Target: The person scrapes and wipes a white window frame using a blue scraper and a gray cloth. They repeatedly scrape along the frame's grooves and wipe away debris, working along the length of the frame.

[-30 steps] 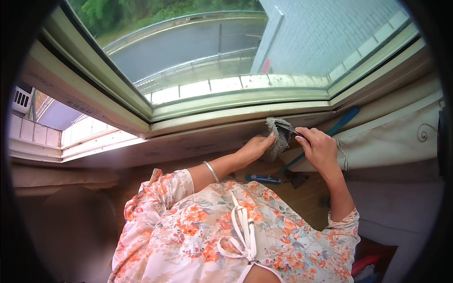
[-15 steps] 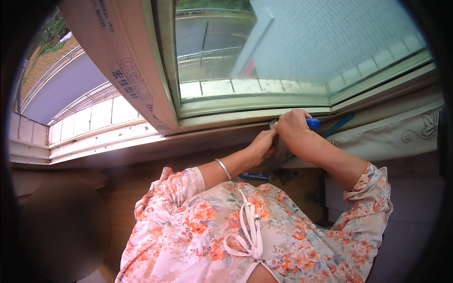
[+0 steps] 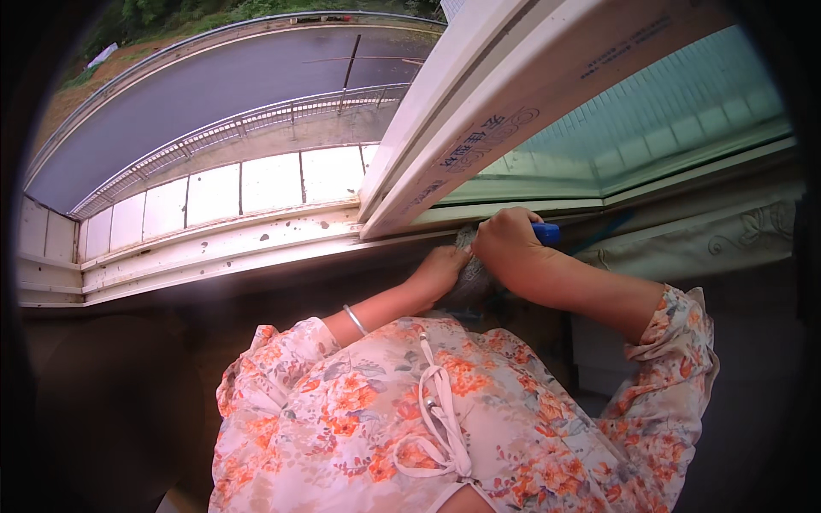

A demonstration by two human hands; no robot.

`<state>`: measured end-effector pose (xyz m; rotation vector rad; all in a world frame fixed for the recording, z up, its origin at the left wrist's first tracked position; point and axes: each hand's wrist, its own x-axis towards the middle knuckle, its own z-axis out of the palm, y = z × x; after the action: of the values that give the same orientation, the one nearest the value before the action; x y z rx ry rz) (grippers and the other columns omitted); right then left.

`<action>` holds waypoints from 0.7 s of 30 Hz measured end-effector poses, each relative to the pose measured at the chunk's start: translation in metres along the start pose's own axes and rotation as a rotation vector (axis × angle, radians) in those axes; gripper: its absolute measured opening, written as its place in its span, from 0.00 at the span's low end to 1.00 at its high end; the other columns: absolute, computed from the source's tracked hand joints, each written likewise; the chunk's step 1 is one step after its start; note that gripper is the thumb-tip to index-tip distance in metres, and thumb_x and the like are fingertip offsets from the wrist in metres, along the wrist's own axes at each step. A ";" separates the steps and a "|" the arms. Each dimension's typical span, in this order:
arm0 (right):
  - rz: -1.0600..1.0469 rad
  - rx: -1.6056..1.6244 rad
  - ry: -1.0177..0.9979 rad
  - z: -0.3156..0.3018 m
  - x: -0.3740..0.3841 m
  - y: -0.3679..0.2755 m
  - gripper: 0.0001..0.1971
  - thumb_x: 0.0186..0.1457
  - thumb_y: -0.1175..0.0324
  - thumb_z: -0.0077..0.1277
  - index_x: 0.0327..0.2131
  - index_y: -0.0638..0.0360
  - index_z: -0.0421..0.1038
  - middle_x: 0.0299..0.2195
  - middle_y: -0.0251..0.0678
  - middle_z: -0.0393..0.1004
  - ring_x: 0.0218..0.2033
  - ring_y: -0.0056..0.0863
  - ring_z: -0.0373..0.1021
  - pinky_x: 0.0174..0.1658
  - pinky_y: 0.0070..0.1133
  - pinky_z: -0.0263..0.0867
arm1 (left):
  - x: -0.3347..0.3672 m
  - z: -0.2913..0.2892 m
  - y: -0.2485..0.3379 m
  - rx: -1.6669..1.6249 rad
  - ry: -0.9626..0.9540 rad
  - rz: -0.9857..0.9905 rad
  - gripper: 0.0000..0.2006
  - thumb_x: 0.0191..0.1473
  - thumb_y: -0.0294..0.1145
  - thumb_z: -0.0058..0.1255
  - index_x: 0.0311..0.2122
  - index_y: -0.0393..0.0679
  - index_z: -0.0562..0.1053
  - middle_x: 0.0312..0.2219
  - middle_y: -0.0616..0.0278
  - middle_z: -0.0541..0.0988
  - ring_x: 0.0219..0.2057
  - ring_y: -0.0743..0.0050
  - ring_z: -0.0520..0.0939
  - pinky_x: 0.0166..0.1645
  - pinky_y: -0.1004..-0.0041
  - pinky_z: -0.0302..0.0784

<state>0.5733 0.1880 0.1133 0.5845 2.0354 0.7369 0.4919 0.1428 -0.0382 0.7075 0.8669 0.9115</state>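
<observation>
My right hand is closed around a blue-handled tool, whose blue end sticks out past the fist; the rest is hidden. Beside it, my left hand grips a crumpled grey cloth that hangs between the two hands. Both are close together, just below the lower rail of a sliding window sash. The upright edge of that sash stands left of my hands and carries printed film.
Left of the sash is an open gap above a spotted white sill track. Outside are a tiled ledge, a railing and a road. An embroidered pale cloth lies along the right side.
The sash has slid to the right, and the open gap on the left is wider. Both hands have shifted a little left, still holding the cloth and the blue-handled tool.
</observation>
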 end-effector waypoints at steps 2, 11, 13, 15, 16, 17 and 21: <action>-0.009 -0.014 0.022 -0.018 0.005 -0.011 0.09 0.46 0.64 0.58 0.30 0.54 0.85 0.27 0.38 0.83 0.29 0.37 0.80 0.26 0.43 0.75 | -0.022 -0.019 0.004 0.023 0.029 0.004 0.20 0.68 0.48 0.46 0.31 0.41 0.74 0.20 0.71 0.70 0.23 0.84 0.64 0.27 0.73 0.58; -0.133 0.086 0.042 -0.095 0.020 -0.038 0.09 0.46 0.64 0.58 0.29 0.54 0.84 0.27 0.36 0.82 0.28 0.36 0.80 0.24 0.43 0.75 | -0.081 -0.078 -0.005 0.187 0.125 0.218 0.21 0.68 0.43 0.44 0.35 0.30 0.74 0.24 0.51 0.76 0.27 0.69 0.71 0.38 0.63 0.70; -0.133 0.045 0.060 -0.107 0.023 -0.047 0.08 0.45 0.63 0.59 0.28 0.53 0.84 0.26 0.36 0.82 0.28 0.36 0.80 0.24 0.44 0.75 | -0.086 -0.090 -0.014 0.210 0.150 0.193 0.22 0.69 0.44 0.44 0.34 0.31 0.74 0.23 0.50 0.76 0.27 0.68 0.70 0.37 0.62 0.70; -0.133 -0.020 0.095 -0.118 0.025 -0.053 0.08 0.43 0.63 0.59 0.26 0.53 0.84 0.26 0.36 0.82 0.27 0.35 0.80 0.23 0.43 0.75 | -0.093 -0.098 -0.021 0.167 0.163 0.232 0.22 0.69 0.45 0.44 0.35 0.31 0.73 0.23 0.52 0.76 0.26 0.70 0.69 0.36 0.63 0.70; -0.132 -0.052 0.111 -0.124 0.025 -0.055 0.08 0.43 0.63 0.59 0.25 0.52 0.84 0.26 0.36 0.82 0.27 0.35 0.80 0.23 0.43 0.75 | -0.096 -0.100 -0.022 0.146 0.168 0.250 0.22 0.69 0.45 0.44 0.35 0.31 0.73 0.23 0.53 0.76 0.26 0.71 0.69 0.36 0.64 0.70; -0.149 -0.050 0.114 -0.129 0.025 -0.056 0.08 0.42 0.63 0.59 0.25 0.52 0.84 0.25 0.36 0.82 0.26 0.35 0.80 0.23 0.43 0.75 | -0.100 -0.102 -0.024 0.107 0.167 0.256 0.23 0.70 0.45 0.44 0.35 0.31 0.73 0.23 0.54 0.76 0.26 0.73 0.69 0.35 0.65 0.70; -0.222 -0.044 0.158 -0.155 0.034 -0.058 0.07 0.41 0.63 0.60 0.24 0.52 0.84 0.23 0.34 0.82 0.24 0.36 0.79 0.21 0.43 0.74 | -0.125 -0.113 -0.014 0.008 0.188 0.300 0.22 0.70 0.45 0.44 0.35 0.31 0.73 0.24 0.59 0.75 0.28 0.78 0.67 0.35 0.68 0.69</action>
<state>0.4170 0.1255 0.1231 0.2760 2.1798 0.7112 0.3572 0.0439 -0.0625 0.7808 0.9453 1.2584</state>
